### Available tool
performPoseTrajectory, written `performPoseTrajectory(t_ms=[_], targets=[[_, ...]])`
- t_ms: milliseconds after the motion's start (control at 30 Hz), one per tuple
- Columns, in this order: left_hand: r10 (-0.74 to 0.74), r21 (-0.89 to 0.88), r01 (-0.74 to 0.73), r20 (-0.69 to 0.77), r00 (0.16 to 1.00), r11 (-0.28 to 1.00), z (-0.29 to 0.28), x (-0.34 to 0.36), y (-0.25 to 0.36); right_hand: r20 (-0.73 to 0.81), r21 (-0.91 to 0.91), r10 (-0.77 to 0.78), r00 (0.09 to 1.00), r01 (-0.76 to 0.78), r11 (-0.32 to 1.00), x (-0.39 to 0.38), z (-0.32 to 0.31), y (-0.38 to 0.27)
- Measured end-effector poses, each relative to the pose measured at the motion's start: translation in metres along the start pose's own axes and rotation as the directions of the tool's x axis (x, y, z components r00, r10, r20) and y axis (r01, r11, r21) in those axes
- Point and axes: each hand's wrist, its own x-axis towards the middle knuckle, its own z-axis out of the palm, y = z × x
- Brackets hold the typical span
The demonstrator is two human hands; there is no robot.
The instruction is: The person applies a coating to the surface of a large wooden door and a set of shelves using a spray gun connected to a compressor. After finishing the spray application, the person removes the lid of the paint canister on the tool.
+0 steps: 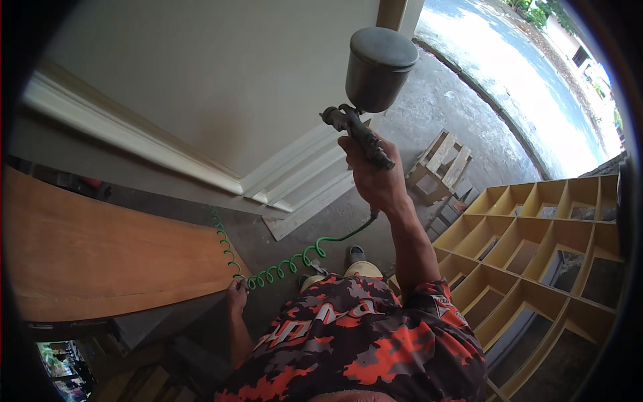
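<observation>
The right hand (376, 179) is raised with a dark metal spray gun topped by a round grey lidded cup (375, 74), its nozzle turned left toward the large off-white panel with stepped moulding (221, 87) that stands far and left of centre. To spray well here, I judge the gun should stay square to the panel, keep an even gap from it, and travel in steady overlapping passes along the moulding. The right hand is wrapped fully around the gun's grip, fingers closed tight. Lower and nearer, the left hand (236, 295) is curled around the green coiled air hose (281, 261), holding it clear of the flat orange-brown wooden board (100, 248) at left. At right lies a yellow wooden shelf unit of slanted compartments (536, 248).
</observation>
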Motion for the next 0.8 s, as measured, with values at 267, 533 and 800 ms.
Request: performPoseTrajectory(t_ms=[267, 533, 800], targets=[[-0.04, -0.078, 0.041, 0.011, 0.999, 0.996, 0.016, -0.006, 0.023, -0.036, -0.033, 0.091, 0.995, -0.092, 0.995, 0.042, -0.067, 0.005], [-0.051, -0.136, 0.057, 0.05, 0.997, 0.989, 0.039, -0.007, 0.029, -0.101, 0.04, 0.076, 0.992, -0.073, 0.997, 0.088, -0.133, 0.027], [-0.064, -0.145, 0.074, 0.069, 0.996, 0.987, 0.058, -0.017, 0.036, -0.186, 0.0, 0.097, 0.978, -0.098, 0.995, 0.127, -0.185, 0.025]])
